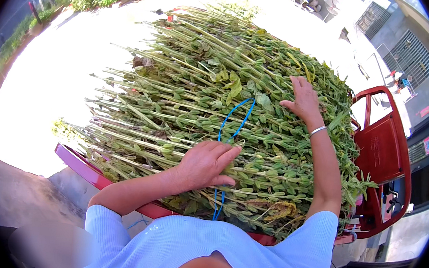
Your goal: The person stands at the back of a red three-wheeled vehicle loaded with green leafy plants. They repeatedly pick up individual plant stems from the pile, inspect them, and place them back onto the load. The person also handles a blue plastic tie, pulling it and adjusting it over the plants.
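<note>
stalks lie crosswise (hands flat on top)

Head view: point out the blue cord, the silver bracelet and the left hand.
blue cord [238, 116]: head view, on the loop lying over the green stalks.
silver bracelet [318, 130]: head view, on the band at the right wrist.
left hand [206, 165]: head view, on the back of the hand.

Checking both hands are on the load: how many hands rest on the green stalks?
2. The left hand lies flat by the blue cord; the right hand presses farther up the green stalks.
</note>
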Available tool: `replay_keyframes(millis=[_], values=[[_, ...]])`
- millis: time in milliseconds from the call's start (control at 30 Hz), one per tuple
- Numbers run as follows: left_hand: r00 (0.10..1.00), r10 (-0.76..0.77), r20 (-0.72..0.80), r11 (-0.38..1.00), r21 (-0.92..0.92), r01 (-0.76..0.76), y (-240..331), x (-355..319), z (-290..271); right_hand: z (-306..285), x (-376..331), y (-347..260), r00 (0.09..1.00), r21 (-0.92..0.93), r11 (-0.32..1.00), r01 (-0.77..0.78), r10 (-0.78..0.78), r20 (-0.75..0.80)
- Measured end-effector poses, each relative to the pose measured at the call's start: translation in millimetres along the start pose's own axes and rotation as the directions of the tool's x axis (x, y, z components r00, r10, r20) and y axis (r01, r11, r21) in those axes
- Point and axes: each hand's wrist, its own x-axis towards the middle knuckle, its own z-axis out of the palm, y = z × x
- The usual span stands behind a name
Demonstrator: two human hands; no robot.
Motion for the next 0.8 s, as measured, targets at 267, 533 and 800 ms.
replay_keyframes(millis=[267,533,800], values=[[0.999,-0.033,-0.003,0.996,-0.083,0.032,-9,-5,0,34,25,12,0.98,0.122,0.991,-0.054,0.029,0.196],[0.98,-0.128,-0.152,0.95,-0.304,0.077,-26,5,-19,9,3,15,0.999,0.499,0.865,-0.045,0.025,0.048],[0.775,-0.628,-0.073,0.123,-0.992,0.007,-80,16,-62,-29,-40,-25,0.982,0.505,0.849,0.156,-0.189,0.015]])
